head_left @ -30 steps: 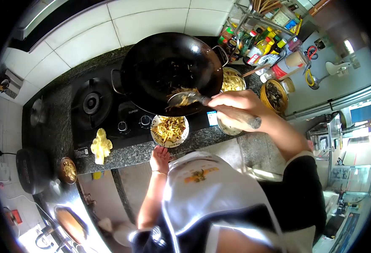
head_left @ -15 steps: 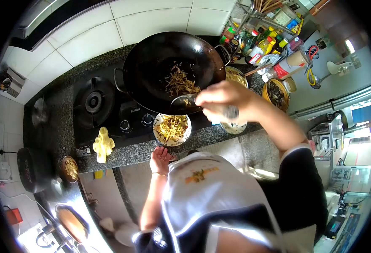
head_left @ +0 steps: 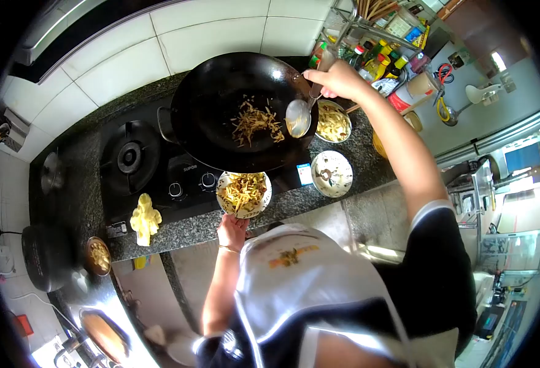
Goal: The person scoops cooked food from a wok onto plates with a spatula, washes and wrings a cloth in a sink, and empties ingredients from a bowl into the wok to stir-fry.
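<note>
My right hand [head_left: 339,80] is closed around the handle of a metal ladle [head_left: 298,118], whose head hangs over the right rim of a dark wok [head_left: 215,92]. Shredded, browned food [head_left: 256,124] lies on the wok's bottom. At the counter's front edge, my left hand [head_left: 232,231] grips the near rim of a patterned white bowl [head_left: 265,205], its fingertips partly hidden under it. Yellowish strips with darker bits [head_left: 243,191] fill this bowl, which stands just in front of the wok.
Right of the wok are a bowl of pale strips [head_left: 332,121] and a bowl with a little residue [head_left: 332,174]. Bottles [head_left: 377,64] crowd the back right corner. A bare burner [head_left: 129,158], a yellow cloth-like item [head_left: 145,219] and a small brown bowl [head_left: 99,256] are at left.
My right hand has lifted the ladle up and right, from the wok's front edge to its right rim. My left hand has come up against the bowl's near rim.
</note>
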